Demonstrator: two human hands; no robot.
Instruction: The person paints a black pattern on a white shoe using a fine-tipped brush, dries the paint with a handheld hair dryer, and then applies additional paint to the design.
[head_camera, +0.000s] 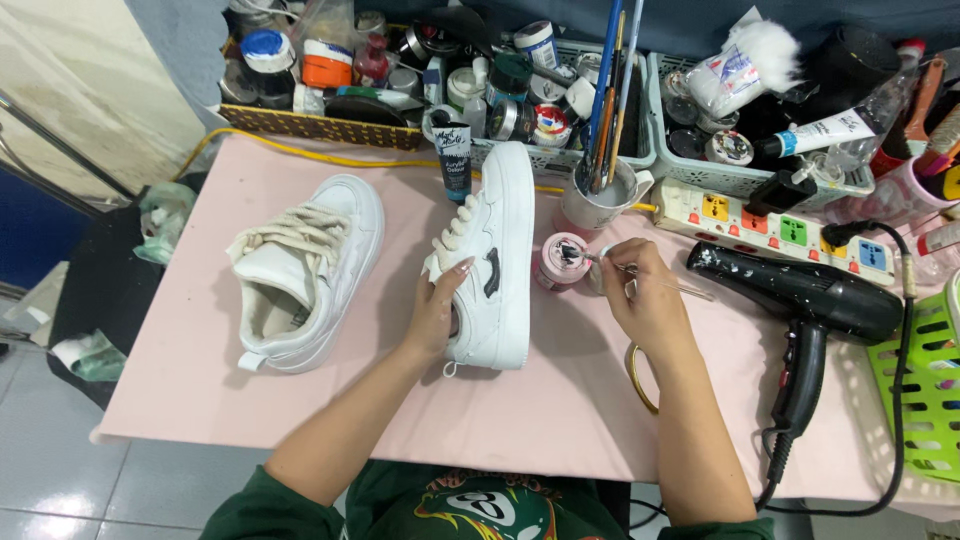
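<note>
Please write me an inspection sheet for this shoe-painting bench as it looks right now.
Surface: pink table, mostly bare at the front.
Job's things: white sneaker on its side with a dark painted patch; small paint pot; thin brush.
Clutter: second sneaker, brush cup, baskets of paints, hair dryer.
Hands: left hand steadies the sneaker; right hand dips the brush.
Cables: dryer cord trails off the right edge; power strip.
Surroundings: tiled floor.
</note>
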